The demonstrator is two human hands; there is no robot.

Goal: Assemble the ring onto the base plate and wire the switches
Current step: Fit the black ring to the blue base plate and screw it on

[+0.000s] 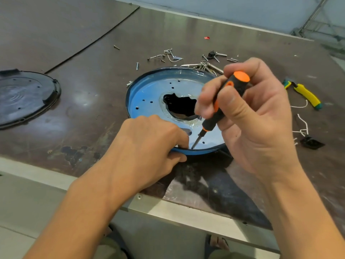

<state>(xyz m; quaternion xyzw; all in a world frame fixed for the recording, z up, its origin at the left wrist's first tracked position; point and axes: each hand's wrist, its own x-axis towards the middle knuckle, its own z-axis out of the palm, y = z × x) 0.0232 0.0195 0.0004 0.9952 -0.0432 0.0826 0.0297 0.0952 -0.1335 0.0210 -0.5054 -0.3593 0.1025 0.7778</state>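
Blue, round and metal, the base plate [149, 94] is laid by the brown table's [93, 53] near edge. Its near rim is pinched by the left hand [149, 143]. A black-and-orange screwdriver [220, 109], tip at that rim, is clasped in the right hand [252, 118]. The plate is parted by open tabletop from the black round cover [24, 96] at the left.

Can't tell what my screwdriver [211, 121] tip sits in, left hand [149, 144] hides that bit of blue plate [149, 94]. Black cover [24, 96] is cropped at left.

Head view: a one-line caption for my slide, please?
Right hand sets screwdriver at near rim of blue plate; left hand grips it.
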